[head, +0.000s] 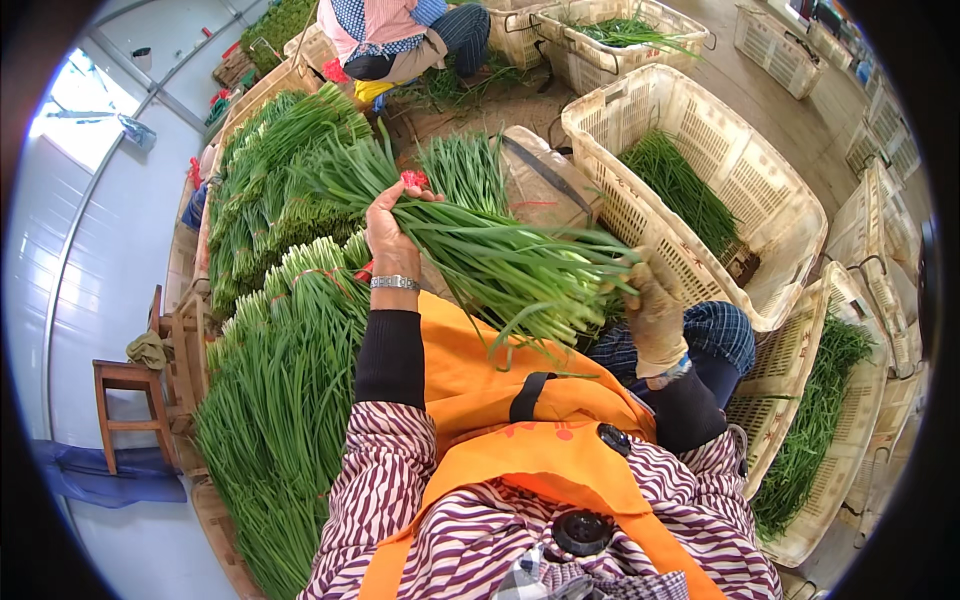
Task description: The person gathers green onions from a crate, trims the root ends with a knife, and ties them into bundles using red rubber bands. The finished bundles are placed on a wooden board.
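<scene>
A loose bunch of green garlic chives (510,262) lies across my left hand (394,225), which is bare, with a metal watch band at the wrist. The pale cut ends point right, above my orange apron (480,360). A small red bundle (414,178) shows at my left fingertips; whether I hold it is unclear. My right hand (656,319), in a stained glove, is at the bunch's right end. Its fingers touch leaves there, but blur hides whether they grip. More chives (465,169) lie just beyond the bunch, beside a taped package (547,180).
Tied chive bundles (285,390) are stacked along my left. At my right stand a plastic crate (697,180) with chives inside and another crate (810,442) holding loose leaves. Ahead, a seated person (405,37) is near more crates. A wooden stool (131,405) stands far left.
</scene>
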### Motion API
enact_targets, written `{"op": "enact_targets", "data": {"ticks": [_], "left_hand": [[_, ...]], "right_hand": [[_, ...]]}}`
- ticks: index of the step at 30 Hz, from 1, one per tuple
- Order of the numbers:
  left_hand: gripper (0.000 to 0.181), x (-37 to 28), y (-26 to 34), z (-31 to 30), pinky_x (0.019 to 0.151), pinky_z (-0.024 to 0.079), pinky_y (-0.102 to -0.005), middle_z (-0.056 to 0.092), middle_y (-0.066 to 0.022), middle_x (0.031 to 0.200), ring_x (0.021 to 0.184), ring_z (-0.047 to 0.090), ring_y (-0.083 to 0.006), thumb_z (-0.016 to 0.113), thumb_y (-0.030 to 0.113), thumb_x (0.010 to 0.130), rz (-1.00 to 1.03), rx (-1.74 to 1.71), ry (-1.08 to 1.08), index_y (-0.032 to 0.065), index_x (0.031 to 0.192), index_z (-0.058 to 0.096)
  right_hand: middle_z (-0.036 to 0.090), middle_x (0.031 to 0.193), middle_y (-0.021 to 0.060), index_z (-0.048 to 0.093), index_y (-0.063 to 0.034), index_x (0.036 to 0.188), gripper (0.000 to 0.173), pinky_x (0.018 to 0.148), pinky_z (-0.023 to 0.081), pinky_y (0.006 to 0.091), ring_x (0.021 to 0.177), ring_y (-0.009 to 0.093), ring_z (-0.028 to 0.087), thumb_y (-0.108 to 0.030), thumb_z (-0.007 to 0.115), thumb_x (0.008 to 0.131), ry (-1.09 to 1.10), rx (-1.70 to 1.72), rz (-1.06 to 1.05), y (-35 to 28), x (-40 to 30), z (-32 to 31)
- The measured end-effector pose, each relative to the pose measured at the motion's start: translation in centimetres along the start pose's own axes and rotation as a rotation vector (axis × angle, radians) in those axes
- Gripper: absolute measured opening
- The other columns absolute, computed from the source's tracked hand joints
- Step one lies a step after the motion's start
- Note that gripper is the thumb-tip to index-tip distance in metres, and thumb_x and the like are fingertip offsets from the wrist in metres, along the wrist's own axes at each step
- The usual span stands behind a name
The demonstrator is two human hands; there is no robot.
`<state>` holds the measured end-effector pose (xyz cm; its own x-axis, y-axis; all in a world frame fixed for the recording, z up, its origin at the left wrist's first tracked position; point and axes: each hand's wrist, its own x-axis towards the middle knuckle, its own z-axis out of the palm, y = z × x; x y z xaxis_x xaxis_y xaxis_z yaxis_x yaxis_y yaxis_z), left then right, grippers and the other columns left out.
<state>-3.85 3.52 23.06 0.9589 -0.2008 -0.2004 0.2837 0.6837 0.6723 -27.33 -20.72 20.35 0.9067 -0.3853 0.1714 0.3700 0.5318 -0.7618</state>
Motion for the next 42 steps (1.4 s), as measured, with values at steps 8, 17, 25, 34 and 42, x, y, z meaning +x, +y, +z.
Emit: {"op": "enact_targets", "data": {"ticks": [8, 17, 25, 34, 42], "left_hand": [[0.021, 0.7, 3.6, -4.1, 0.074, 0.051, -0.0498, 0.057, -0.0137, 0.067, 0.067, 0.059, -0.031, 0.052, 0.014, 0.084, 0.138, -0.158, 0.169, 0.0029, 0.066, 0.051], [0.019, -2.2, 3.2, -3.6, 0.065, 0.054, -0.048, 0.055, -0.0128, 0.067, 0.066, 0.059, -0.0305, 0.055, 0.012, 0.084, 0.235, -0.056, 0.326, 0.0007, 0.069, 0.051], [0.018, -3.7, 3.7, -7.0, 0.067, 0.053, -0.0491, 0.055, -0.0135, 0.068, 0.067, 0.059, -0.0308, 0.055, 0.012, 0.085, 0.317, -0.021, 0.371, 0.0003, 0.071, 0.051], [0.021, -5.8, 4.9, -11.2, 0.074, 0.053, -0.0492, 0.058, -0.0193, 0.075, 0.071, 0.059, -0.0346, 0.05, 0.015, 0.088, 0.356, -0.037, 0.465, -0.0002, 0.073, 0.05], [0.023, -4.7, 4.7, -10.6, 0.076, 0.052, -0.0505, 0.057, -0.0195, 0.074, 0.072, 0.058, -0.0359, 0.049, 0.015, 0.088, 0.367, -0.1, 0.432, -0.0004, 0.072, 0.05]], "right_hand": [[0.067, 0.086, 0.0074, 0.063, -0.0027, 0.098, 0.02, 0.064, 0.052, 0.028, 0.072, 0.02, 0.063, -0.019, 0.064, 0.086, 0.241, -0.129, -0.08, -3.4, -0.9, -8.6], [0.06, 0.106, 0.0112, 0.062, -0.0106, 0.112, 0.05, 0.09, 0.042, 0.0403, 0.101, 0.031, 0.055, -0.019, 0.077, 0.065, -0.299, -1.265, -0.525, -0.3, 1.9, 1.9], [0.061, 0.081, 0.0067, 0.06, -0.0026, 0.093, 0.012, 0.067, 0.051, 0.0313, 0.074, 0.019, 0.061, 0.002, 0.059, 0.082, -0.203, -0.685, -0.018, 8.6, 2.4, -0.4], [0.063, 0.097, 0.004, 0.054, -0.0047, 0.12, 0.045, 0.068, 0.051, 0.0272, 0.079, 0.014, 0.061, -0.002, 0.069, 0.078, -0.209, -0.935, 0.182, 9.7, 3.2, -5.5], [0.058, 0.067, 0.0015, 0.062, -0.0032, 0.085, 0.01, 0.039, 0.035, 0.0217, 0.044, 0.007, 0.043, -0.011, 0.057, 0.088, -0.066, -0.211, 0.441, 10.1, 2.6, -2.3]]}}
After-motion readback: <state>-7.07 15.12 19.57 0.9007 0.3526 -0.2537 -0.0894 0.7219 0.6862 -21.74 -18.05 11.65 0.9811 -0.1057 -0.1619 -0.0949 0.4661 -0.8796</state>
